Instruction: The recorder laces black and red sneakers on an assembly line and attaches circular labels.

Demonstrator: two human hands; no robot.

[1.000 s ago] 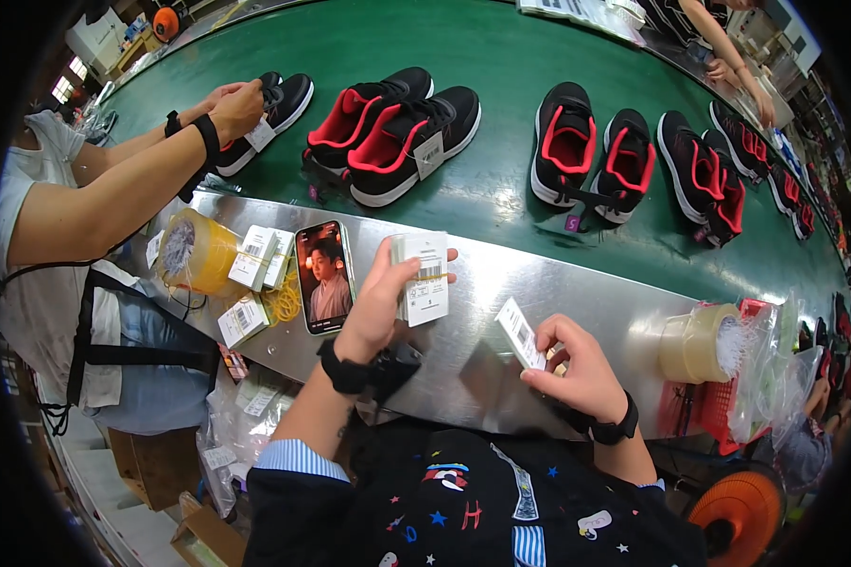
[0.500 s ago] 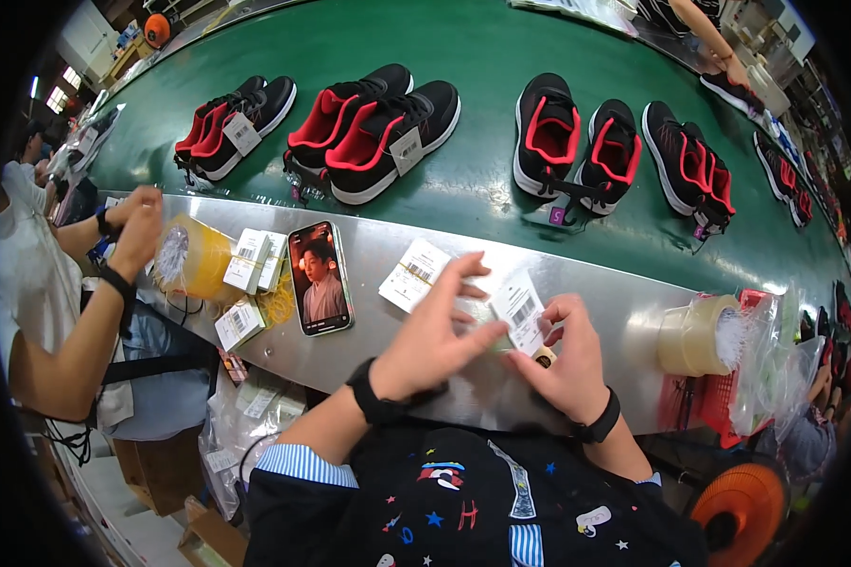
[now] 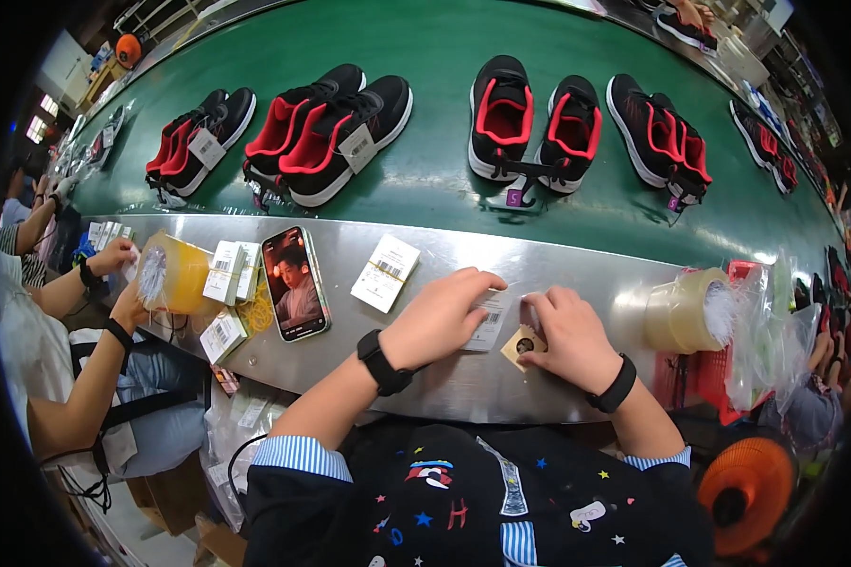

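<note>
Just inside the near edge of the metal tabletop (image 3: pixel 444 397), the worker's right hand (image 3: pixel 574 340) curls inward, its thumb against a tan square card (image 3: pixel 516 345) with a dark round patch; from where I stand, I can't tell whether it pinches the card or merely presses it. Beside it, the left hand (image 3: pixel 444 318) arches its thumb and bent fingers around a white tag (image 3: pixel 489 323) that lies near the card, and I can't make out whether they grip it. Nearer the far edge sits a banded tag bundle (image 3: pixel 386 274), with a phone (image 3: pixel 295 283) and yellow rubber bands (image 3: pixel 258 314) toward the left end. Over by the right end, a pale tape roll (image 3: pixel 668 321) sits beside a red basket (image 3: pixel 716 378). Past the far edge, black-and-red shoes (image 3: pixel 376 106) stand in pairs on a green surface (image 3: pixel 425 57).
</note>
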